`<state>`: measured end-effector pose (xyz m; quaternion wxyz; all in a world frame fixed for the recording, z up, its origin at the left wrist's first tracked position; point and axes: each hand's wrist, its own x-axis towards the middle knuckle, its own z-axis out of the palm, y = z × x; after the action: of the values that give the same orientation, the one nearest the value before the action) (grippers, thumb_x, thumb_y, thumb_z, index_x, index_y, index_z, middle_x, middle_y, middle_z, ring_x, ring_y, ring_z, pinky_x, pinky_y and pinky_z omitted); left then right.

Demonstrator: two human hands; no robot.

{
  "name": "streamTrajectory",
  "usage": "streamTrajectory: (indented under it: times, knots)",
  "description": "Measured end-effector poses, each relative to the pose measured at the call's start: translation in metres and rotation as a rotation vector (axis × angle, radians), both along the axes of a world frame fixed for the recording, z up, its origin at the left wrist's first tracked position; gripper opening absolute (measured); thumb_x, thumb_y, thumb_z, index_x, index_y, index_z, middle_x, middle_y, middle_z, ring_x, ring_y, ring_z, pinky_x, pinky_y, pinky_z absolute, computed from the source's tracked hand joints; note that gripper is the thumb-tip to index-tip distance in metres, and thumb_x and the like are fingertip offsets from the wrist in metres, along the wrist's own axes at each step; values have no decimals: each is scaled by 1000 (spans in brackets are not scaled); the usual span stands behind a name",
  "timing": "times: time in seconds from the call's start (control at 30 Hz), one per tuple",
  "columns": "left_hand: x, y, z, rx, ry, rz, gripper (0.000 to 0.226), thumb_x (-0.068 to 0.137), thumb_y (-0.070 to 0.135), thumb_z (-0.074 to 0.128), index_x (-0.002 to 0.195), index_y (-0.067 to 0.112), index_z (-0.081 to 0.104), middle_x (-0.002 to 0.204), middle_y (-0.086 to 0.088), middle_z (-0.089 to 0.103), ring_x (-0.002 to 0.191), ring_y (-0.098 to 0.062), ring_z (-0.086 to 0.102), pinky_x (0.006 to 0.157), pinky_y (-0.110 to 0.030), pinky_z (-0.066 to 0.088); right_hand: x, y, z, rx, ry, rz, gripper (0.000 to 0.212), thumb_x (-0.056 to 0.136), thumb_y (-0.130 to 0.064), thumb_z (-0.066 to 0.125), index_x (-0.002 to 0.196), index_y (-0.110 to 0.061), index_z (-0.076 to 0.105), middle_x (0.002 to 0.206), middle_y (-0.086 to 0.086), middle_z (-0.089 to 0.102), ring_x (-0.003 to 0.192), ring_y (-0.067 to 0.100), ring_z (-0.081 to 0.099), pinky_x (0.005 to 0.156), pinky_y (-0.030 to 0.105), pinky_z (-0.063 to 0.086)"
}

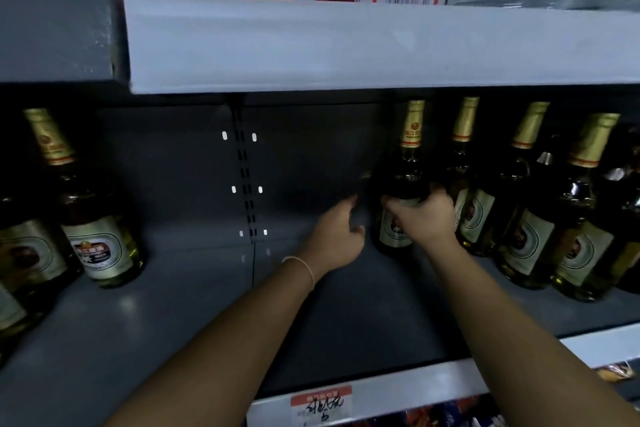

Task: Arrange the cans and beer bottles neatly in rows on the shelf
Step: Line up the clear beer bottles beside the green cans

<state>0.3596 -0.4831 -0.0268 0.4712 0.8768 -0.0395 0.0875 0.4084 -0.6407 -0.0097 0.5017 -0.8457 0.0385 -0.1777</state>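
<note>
On the grey shelf (194, 305) stand dark beer bottles with gold foil necks and white oval labels. My right hand (420, 217) grips the body of the leftmost bottle (405, 177) of the right-hand group, which stands upright deep on the shelf. Just left of that bottle, my left hand (337, 234) reaches in with its fingers apart and holds nothing. More bottles (526, 204) run in a row to the right. Another bottle (93, 211) and its neighbours stand at the far left.
A wide bare stretch of shelf lies between the two bottle groups. The upper shelf's front lip (346, 45) hangs low over the bottle tops, carrying red packs and green-labelled water. A handwritten price tag (322, 404) sits on the front rail.
</note>
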Motion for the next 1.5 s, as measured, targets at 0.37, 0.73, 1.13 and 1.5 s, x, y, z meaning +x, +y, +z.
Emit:
streamTrajectory:
  times: [0.37, 0.73, 1.13, 1.5]
  knots:
    - [-20, 13, -4, 84, 15, 37, 73, 85, 23, 70, 147, 12, 32, 146, -8, 43, 133, -22, 44, 108, -30, 37, -27, 19, -3, 92, -40, 61, 80, 57, -43, 93, 122, -11, 58, 109, -1, 67, 97, 15, 63, 82, 25, 51]
    - [-75, 70, -19, -48, -60, 37, 74, 60, 31, 89, 122, 28, 49, 108, 11, 66, 97, -2, 64, 85, -31, 57, -98, 92, -3, 221, -32, 213, 67, 53, -33, 96, 106, -18, 59, 85, -16, 66, 77, -6, 64, 68, 17, 53]
    - [-155, 169, -23, -153, -77, 236, 68, 55, 23, 91, 110, 29, 53, 98, 14, 67, 83, 5, 64, 68, -9, 51, -166, 195, 8, 250, 25, 433, 74, 39, -48, 95, 100, -30, 58, 92, -8, 73, 87, 8, 71, 81, 40, 60]
    - [-198, 253, -37, -293, -22, 248, 74, 46, 24, 90, 112, 27, 57, 104, 7, 71, 95, -9, 69, 86, -35, 57, -205, 268, 16, 298, 103, 741, 47, 67, 5, 85, 108, -5, 66, 90, -1, 77, 80, 9, 74, 64, 18, 56]
